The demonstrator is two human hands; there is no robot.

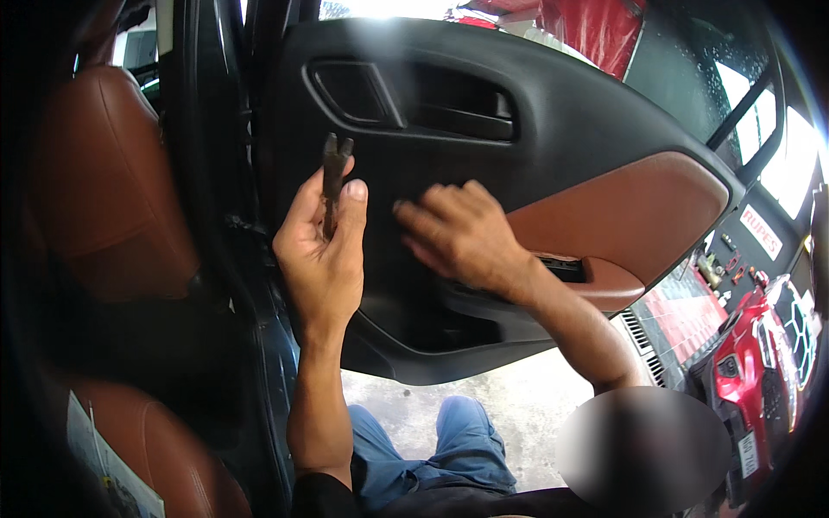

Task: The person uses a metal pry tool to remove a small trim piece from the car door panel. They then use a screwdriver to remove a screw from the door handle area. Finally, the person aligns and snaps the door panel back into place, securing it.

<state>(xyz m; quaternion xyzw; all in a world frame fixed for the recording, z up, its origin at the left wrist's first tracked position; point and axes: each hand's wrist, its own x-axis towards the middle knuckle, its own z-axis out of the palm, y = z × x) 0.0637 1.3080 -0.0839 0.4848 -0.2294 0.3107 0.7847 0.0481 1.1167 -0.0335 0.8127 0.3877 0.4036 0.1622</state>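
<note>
My left hand (321, 250) is closed around a narrow, dark forked trim tool (334, 173), gripping it upright between thumb and fingers with its two-pronged tip on top. Behind it stands a black car door panel (553, 95), with the door open. To the right of the tool, my right hand (466, 233) is in front of the panel with its fingers curled. Motion smears those fingers, and whether they hold anything cannot be made out. Above both hands, the panel has an inner door handle recess (466, 121) and a framed speaker-like cover (347, 91).
A brown panel insert (639, 194) and armrest (609, 289) are on the door's right. Brown seats (121, 173) stand inside the car at left. Below are my knees (471, 432) over a concrete floor (535, 406). A red car (747, 371) stands at the far right.
</note>
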